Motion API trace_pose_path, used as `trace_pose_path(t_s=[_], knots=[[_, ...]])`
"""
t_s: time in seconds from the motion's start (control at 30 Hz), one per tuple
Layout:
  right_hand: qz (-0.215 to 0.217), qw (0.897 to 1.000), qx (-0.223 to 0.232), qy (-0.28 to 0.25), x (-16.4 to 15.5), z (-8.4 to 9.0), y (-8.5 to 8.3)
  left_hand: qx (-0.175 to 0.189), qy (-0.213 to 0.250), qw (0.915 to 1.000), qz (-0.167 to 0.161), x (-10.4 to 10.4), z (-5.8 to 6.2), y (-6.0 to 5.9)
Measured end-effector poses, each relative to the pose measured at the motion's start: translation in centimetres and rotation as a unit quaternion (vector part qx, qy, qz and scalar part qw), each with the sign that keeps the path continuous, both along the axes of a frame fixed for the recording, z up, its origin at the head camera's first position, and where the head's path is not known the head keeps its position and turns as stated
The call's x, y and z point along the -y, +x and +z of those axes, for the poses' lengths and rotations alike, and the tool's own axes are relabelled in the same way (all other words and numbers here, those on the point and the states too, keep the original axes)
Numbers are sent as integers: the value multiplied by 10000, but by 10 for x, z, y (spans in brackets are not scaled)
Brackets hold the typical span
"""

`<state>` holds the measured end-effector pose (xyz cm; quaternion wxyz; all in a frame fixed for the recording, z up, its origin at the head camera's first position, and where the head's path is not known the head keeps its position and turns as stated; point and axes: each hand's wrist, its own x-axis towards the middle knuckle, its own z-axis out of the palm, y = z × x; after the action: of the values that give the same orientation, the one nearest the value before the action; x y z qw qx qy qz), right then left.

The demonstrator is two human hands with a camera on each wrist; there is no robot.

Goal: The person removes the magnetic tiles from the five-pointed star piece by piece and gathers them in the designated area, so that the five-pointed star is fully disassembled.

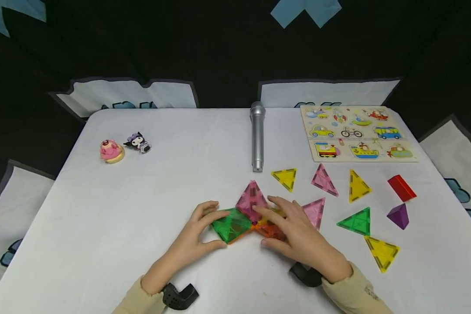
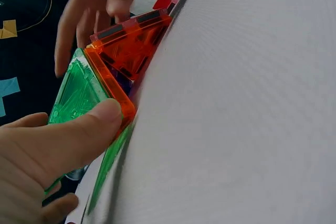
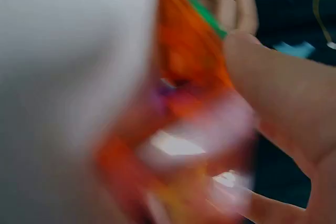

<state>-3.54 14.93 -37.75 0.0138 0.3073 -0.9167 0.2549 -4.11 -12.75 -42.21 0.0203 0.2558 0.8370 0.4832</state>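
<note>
A cluster of see-through magnetic tiles stands near the table's front, with green tiles (image 1: 231, 226) at left, pink tiles (image 1: 249, 198) at the back and orange tiles (image 2: 134, 45) between and to the right. My left hand (image 1: 192, 237) pinches the green side, thumb over the green and orange edge in the left wrist view, fingers behind. Curled about the right side is my right hand (image 1: 300, 231), its forefinger reaching over the pink piece and its thumb by the orange one. That hand covers part of the cluster, and the right wrist view is blurred.
Right of the cluster lie loose tiles: pink (image 1: 314, 212), green (image 1: 357, 221) and several yellow (image 1: 382, 253). A red block (image 1: 402, 188) and a purple block (image 1: 399, 216) lie farther right. Behind are a grey microphone (image 1: 257, 137), a picture puzzle board (image 1: 357, 163) and two figurines (image 1: 111, 151).
</note>
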Motion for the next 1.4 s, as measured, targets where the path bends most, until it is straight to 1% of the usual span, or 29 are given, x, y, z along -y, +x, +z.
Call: trace_pose_path(t_s=[0.1, 0.2, 0.27, 0.33, 0.4, 0.47, 0.5, 0.57, 0.63, 0.7, 0.77, 0.83, 0.9, 1.03, 1.27, 1.4], knots=[[-46, 9998, 10, 177, 10, -13, -3, -201, -162, 9997, -45, -1, 0, 1], [-208, 9998, -5, 65, 14, -20, -2, -441, -334, 9985, -19, -2, 2, 1], [-267, 9996, -31, -82, 17, -23, -1, -649, -458, 9968, 109, -2, 3, 1], [-293, 9994, -86, -177, 19, -25, -1, -835, -554, 9945, 311, -1, 3, 0], [-312, 9991, -161, -229, 20, -27, -1, -972, -669, 9917, 515, 0, 4, -1], [-346, 9989, -229, -237, 20, -28, 0, -1062, -788, 9892, 630, 0, 4, -1], [-367, 9987, -259, -225, 20, -28, 0, -1020, -804, 9893, 669, 0, 5, -1], [-401, 9985, -308, -191, 20, -28, 1, -823, -671, 9920, 679, 1, 5, -1], [-423, 9984, -339, -148, 19, -28, 1, -510, -373, 9959, 644, 1, 5, -1], [-433, 9983, -368, -110, 19, -28, 1, -90, 56, 9980, 627, 2, 4, -1], [-436, 9982, -395, -80, 19, -27, 1, 235, 427, 9970, 602, 3, 4, -1], [-436, 9982, -415, -78, 19, -27, 1, 493, 687, 9946, 594, 4, 4, -1], [-444, 9980, -448, -94, 19, -27, 1, 668, 865, 9924, 565, 5, 4, -1], [-487, 9972, -543, -171, 21, -28, 1, 898, 1011, 9898, 449, 6, 5, -3], [-586, 9958, -643, -279, 24, -28, 2, 1310, 998, 9861, 220, 8, 8, -5], [-520, 9952, -752, -348, 25, -28, 3, 1438, 994, 9846, 32, 9, 8, -7]])
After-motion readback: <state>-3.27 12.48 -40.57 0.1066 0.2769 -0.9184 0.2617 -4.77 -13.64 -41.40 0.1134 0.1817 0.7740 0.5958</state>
